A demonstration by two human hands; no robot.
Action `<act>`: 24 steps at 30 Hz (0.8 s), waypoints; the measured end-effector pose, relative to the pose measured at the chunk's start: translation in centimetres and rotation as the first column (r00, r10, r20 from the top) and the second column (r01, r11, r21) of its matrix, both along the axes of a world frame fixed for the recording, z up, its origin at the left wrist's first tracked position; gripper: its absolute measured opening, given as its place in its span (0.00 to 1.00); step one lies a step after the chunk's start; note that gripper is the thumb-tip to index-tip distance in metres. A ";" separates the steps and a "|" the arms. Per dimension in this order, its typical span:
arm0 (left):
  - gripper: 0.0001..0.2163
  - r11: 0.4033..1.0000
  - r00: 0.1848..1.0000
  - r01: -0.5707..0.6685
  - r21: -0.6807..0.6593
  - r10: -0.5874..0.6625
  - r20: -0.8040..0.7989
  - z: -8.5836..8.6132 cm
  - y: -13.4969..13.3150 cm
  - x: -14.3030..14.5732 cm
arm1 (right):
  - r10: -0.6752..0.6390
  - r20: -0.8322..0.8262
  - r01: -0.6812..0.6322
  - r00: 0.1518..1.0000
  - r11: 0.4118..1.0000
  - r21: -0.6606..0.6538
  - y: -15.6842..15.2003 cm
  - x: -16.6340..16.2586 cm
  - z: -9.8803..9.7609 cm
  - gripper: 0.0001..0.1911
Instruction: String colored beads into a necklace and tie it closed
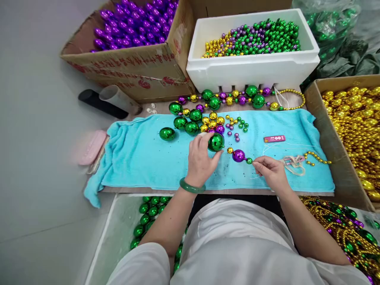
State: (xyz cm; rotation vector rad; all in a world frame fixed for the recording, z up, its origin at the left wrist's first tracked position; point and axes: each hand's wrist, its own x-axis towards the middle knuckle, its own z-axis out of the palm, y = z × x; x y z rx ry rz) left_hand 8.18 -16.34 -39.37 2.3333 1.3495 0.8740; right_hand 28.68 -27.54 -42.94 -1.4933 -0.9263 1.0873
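Note:
My left hand [203,158] is closed around a large green bead [216,142] over the turquoise towel [136,158]. To its right a small gold bead [230,151], a purple bead [238,155] and a small green bead [249,161] lie in a row. At the end of that row my right hand [271,171] pinches something too fine to make out, perhaps thread. Beyond my left hand sit loose large green beads [179,123], gold beads [213,115] and small purple beads [236,135]. A green bangle [192,186] circles my left wrist.
A finished-looking bead strand [228,101] lies behind the towel. Further back stand a carton of purple beads [118,65] and a white foam box [252,71]. A carton of gold beads [338,146] borders the right. A small red packet [274,139] and white cord [293,164] lie on the towel.

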 end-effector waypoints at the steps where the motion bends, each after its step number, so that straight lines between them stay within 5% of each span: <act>1: 0.25 1.000 1.000 0.013 -0.028 -0.012 0.027 0.0 -0.2 0.3 | -0.006 -0.003 0.006 1.000 1.000 -0.001 0.0 0.0 -0.1 0.12; 6: 0.28 0.962 0.954 0.106 -0.253 -0.027 0.298 0.3 -0.5 0.9 | -0.028 -0.040 0.028 0.999 1.000 -0.012 0.0 0.4 -0.4 0.12; 11: 0.20 0.781 0.735 0.271 -0.562 0.210 0.645 0.2 0.1 0.8 | -0.033 -0.073 0.031 0.997 0.999 -0.026 0.3 0.5 -0.7 0.11; 16: 0.24 0.684 0.607 0.358 -0.636 0.347 0.715 0.4 0.7 1.2 | -0.089 -0.042 0.088 0.995 0.996 -0.029 0.7 0.3 -1.2 0.11; 24: 0.31 0.818 0.651 0.340 -0.464 0.151 0.744 1.4 -0.4 1.9 | -0.048 -0.098 0.031 0.994 0.985 -0.170 0.8 0.8 -2.0 0.16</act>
